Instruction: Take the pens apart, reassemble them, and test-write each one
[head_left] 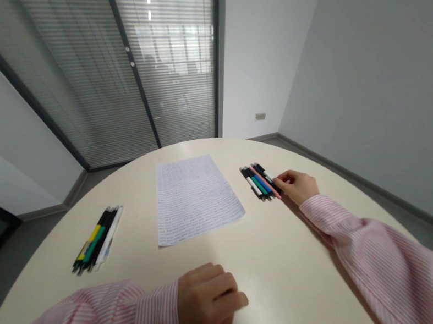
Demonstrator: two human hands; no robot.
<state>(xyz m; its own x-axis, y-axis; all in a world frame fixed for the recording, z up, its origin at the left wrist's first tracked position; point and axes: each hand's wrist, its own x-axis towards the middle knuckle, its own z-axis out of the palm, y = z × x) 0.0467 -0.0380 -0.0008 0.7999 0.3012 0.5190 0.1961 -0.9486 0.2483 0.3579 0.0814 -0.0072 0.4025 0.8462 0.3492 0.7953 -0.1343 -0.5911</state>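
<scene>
R hand (pixel 298 185) at R-side pen row (pixel 261 182), nr right edge of table (pixel 278 263); touching outermost blk pen (pixel 268 176), can't tell if gripped. L hand (pixel 208 306) nr near edge, half-curled, palm hidden, can't tell open/closed. L-side pens (pixel 98 238) by left edge; written sheet (pixel 195 196) btwn, twd far edge.

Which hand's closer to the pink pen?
Right. The right hand is just to the right of the pink pen; the left hand is well off, to the pen's left and nearer the person.

Pens (pixel 262 183) look plastic, paper (pixel 196 199) matt, tabletop (pixel 268 264) smooth.
</scene>
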